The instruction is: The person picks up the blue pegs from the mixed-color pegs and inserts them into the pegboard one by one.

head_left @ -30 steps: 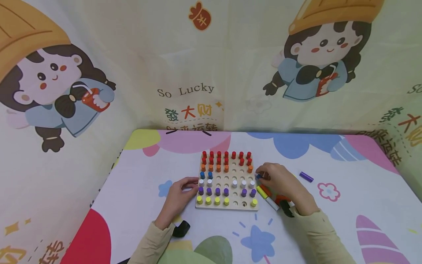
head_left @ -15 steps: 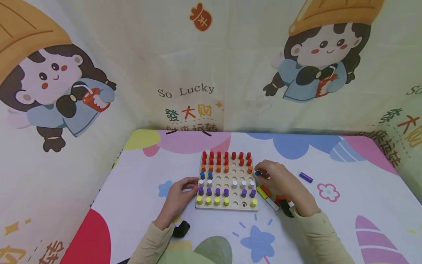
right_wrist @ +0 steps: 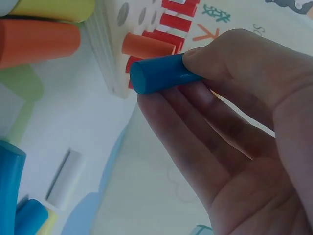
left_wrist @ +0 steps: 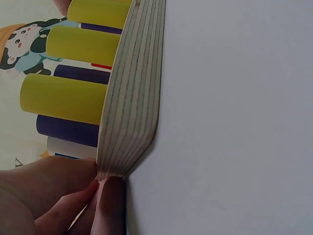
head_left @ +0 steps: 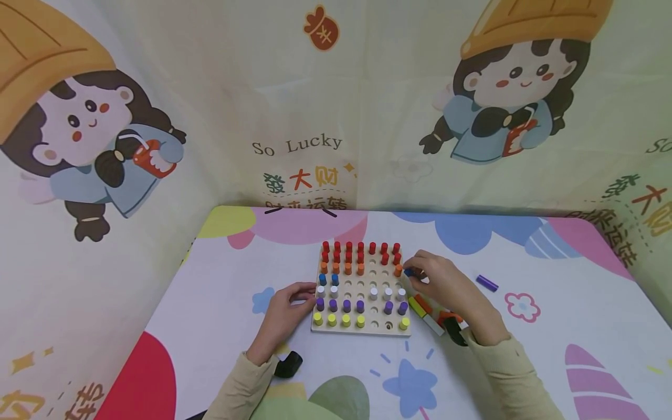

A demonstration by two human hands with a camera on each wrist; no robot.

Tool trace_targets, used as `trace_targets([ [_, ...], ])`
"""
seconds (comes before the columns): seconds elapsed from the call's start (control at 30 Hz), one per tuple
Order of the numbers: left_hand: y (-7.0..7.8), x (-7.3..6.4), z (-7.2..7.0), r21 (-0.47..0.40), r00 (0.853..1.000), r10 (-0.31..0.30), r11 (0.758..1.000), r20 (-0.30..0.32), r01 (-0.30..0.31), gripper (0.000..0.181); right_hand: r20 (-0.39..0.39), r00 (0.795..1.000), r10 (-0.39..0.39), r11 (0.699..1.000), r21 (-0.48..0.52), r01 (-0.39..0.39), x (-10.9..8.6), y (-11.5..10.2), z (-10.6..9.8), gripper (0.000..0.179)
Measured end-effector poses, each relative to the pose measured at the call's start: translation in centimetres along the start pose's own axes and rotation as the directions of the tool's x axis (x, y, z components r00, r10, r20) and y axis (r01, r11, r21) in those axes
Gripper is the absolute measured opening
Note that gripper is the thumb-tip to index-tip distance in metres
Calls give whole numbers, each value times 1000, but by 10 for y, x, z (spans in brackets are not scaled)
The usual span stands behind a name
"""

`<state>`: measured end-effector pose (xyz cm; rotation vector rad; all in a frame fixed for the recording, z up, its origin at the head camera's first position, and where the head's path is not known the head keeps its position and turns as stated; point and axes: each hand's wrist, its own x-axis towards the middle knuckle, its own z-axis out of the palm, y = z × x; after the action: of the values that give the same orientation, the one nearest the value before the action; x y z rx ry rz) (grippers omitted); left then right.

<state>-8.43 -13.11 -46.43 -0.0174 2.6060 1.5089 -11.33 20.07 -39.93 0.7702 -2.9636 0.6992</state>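
Note:
The wooden pegboard (head_left: 362,331) lies mid-table, with rows of red, orange, blue, white, purple and yellow pegs and some bare holes. At its left side my left hand (head_left: 286,312) grips the board; in the left wrist view the thumb and fingers meet at a corner of its layered edge (left_wrist: 132,98). My right hand (head_left: 448,286) pinches a blue peg (right_wrist: 164,73) between thumb and fingers, held at a slant just off the board's right edge. An orange peg (head_left: 398,270) stands in the board close by the held peg.
Right of the board lie loose pegs, among them a yellow peg (head_left: 417,306), a white peg (head_left: 434,325) and, farther off, a purple peg (head_left: 487,283). More loose blue pegs (right_wrist: 32,217) show in the right wrist view. A patterned cloth wall (head_left: 388,146) rises behind the table.
My right hand has lifted slightly and shifted left with the blue peg, closer to the board's right edge. The left hand and the board stay put.

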Motion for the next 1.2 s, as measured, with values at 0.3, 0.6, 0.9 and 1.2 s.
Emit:
trace_targets([
  [0.3, 1, -1, -1, -2, 1000, 2, 1000, 2, -2, 31, -55, 997, -54, 998, 13, 55, 2, -7, -1, 23],
  [0.6, 1, 0, -1, -2, 1000, 5, 1000, 1, -5, 30, -83, 993, -87, 994, 56, 92, 7, -11, -1, 22],
  [0.9, 1, 0, -2, -8, 1000, 20, 1000, -1, -20, 30, -63, 995, -83, 993, 79, 88, 12, -20, -2, 22],
  [1.2, 3, -1, -3, -1, 1000, 15, 1000, -3, -15, 30, -6, 999, -34, 993, 110, 34, 17, -29, -3, 27],
])
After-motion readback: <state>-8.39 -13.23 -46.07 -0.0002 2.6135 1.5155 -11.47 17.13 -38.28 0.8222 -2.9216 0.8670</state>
